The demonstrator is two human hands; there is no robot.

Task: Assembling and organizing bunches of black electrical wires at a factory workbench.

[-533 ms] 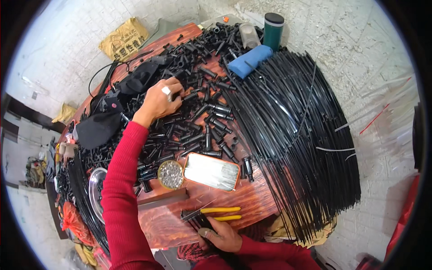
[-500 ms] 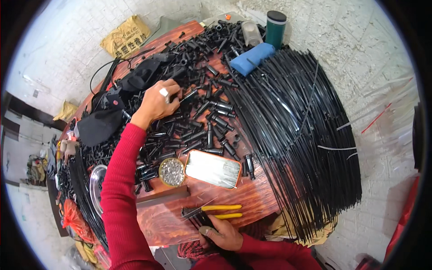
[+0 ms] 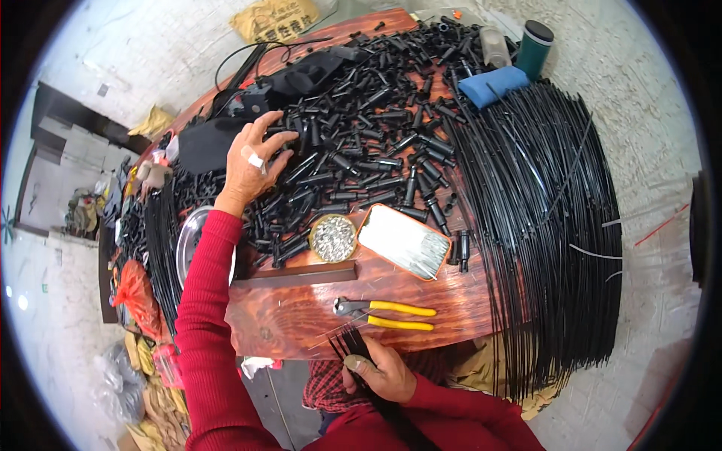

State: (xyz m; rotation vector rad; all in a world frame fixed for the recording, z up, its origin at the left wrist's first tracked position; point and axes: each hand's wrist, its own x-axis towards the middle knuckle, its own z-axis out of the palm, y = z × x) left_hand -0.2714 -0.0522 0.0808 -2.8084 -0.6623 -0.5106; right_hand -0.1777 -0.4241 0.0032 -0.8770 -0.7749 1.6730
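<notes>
My left hand [image 3: 252, 164] reaches over the left part of a heap of black tubular plastic parts [image 3: 380, 164]. Its fingers are spread and curved, with nothing seen between them; a white patch is stuck on its back. At the table's front edge, my right hand [image 3: 382, 373] is closed around a bundle of thin black strips [image 3: 359, 357], their tips fanning out past the fingers. Pincers with yellow handles [image 3: 402, 307] lie just beyond those tips. Behind them sit a round tin of small silvery pieces [image 3: 333, 239] and an orange-rimmed tray of thin metal pins [image 3: 404, 242].
Long black strips [image 3: 549, 225] cover the table's right side. A blue cloth roll [image 3: 492, 86], a green cup [image 3: 535, 51] and a clear container [image 3: 494, 46] stand at the back. A wooden bar [image 3: 301, 275] lies near the front; a clear bowl [image 3: 188, 244] sits beside my left forearm.
The whole view has shifted, so the table's contents appear farther right and higher. My left hand has moved left over the heap, its curled fingers now spread. The strips no longer overlap the pincers' head.
</notes>
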